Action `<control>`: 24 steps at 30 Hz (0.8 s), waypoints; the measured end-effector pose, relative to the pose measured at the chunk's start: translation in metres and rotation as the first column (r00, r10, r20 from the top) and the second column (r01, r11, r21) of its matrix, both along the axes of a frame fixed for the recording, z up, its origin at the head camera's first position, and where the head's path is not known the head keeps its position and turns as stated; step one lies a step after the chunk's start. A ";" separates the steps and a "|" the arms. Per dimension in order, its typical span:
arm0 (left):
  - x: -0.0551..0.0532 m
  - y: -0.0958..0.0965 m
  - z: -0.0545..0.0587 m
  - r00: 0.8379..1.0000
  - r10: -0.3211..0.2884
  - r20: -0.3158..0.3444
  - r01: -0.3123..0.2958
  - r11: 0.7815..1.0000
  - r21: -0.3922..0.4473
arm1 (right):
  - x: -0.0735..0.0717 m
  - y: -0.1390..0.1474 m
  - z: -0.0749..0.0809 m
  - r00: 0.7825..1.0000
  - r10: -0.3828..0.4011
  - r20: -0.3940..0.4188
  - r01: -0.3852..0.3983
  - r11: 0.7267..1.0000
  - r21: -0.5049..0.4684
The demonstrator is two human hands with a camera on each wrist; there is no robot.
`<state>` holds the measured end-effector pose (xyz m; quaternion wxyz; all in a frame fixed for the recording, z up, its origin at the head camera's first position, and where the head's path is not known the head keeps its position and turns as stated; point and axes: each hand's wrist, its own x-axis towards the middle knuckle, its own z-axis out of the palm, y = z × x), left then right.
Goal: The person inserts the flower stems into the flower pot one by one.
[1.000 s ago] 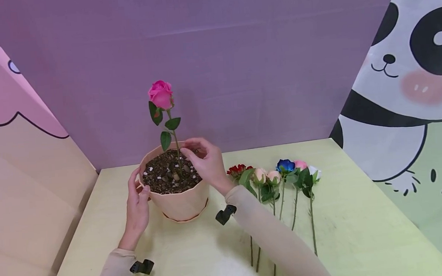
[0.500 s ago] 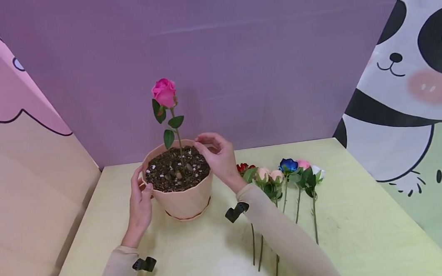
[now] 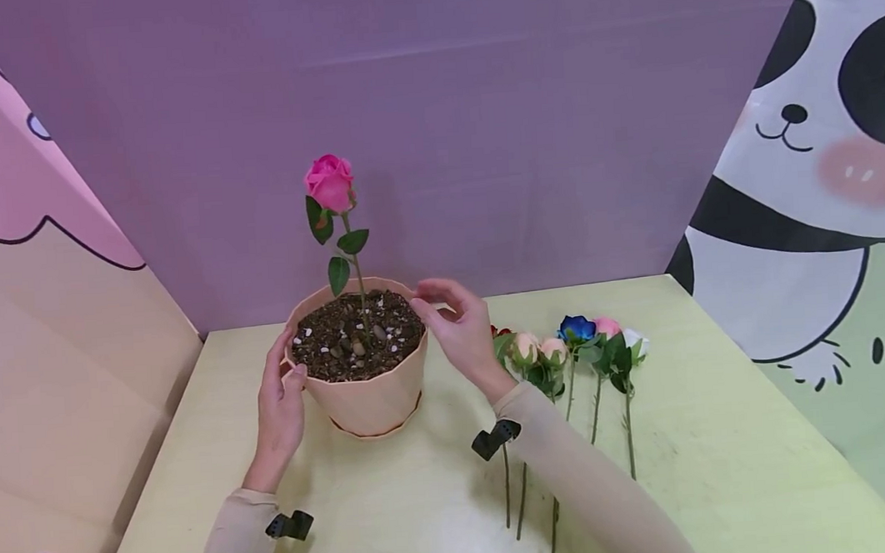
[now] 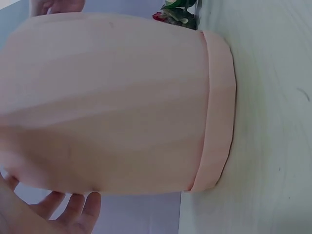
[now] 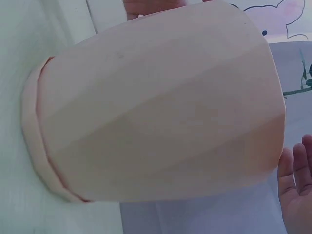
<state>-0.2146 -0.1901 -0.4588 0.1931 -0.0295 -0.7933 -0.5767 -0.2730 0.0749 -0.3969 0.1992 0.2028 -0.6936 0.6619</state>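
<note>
A pink artificial rose (image 3: pixel 329 185) stands upright in dark, pebbly soil (image 3: pixel 351 340) inside a peach flowerpot (image 3: pixel 370 401). My left hand (image 3: pixel 279 414) holds the pot's left side, thumb at the rim and fingers along the outer wall. In the left wrist view those fingers (image 4: pixel 73 212) lie against the pot's side. At the right rim is my right hand (image 3: pixel 460 330), fingers loosely bent with nothing between them. The right wrist view shows its fingertips (image 5: pixel 286 161) right beside the rim.
Several artificial roses lie on the pale table (image 3: pixel 721 429) right of the pot, including a blue rose (image 3: pixel 576 329), a white rose (image 3: pixel 636 343) and peach roses (image 3: pixel 525 349). My right forearm (image 3: pixel 588 469) passes over their stems. A purple backdrop (image 3: pixel 518 139) stands behind.
My right hand has let go of the rose's stem and moved right to the pot's rim. The rose stays upright in the soil; my left hand keeps its hold.
</note>
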 end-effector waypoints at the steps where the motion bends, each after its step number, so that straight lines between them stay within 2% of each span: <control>1: 0.000 0.000 0.000 1.000 0.002 -0.001 -0.002 1.000 -0.003 | 0.001 0.002 -0.001 1.000 -0.006 0.007 0.006 1.000 0.003; 10: 0.001 -0.005 0.000 1.000 0.006 0.008 -0.005 1.000 -0.030 | 0.006 0.019 -0.009 0.999 -0.038 0.031 0.039 0.999 -0.029; 17: 0.002 -0.004 0.001 0.999 -0.003 0.036 0.004 0.999 -0.033 | 0.012 0.035 -0.017 0.994 -0.076 0.079 0.076 0.997 0.003; 24: 0.001 -0.004 0.000 0.999 -0.004 0.043 0.005 1.000 -0.023 | 0.015 0.051 -0.027 0.990 -0.112 0.082 0.110 0.993 0.033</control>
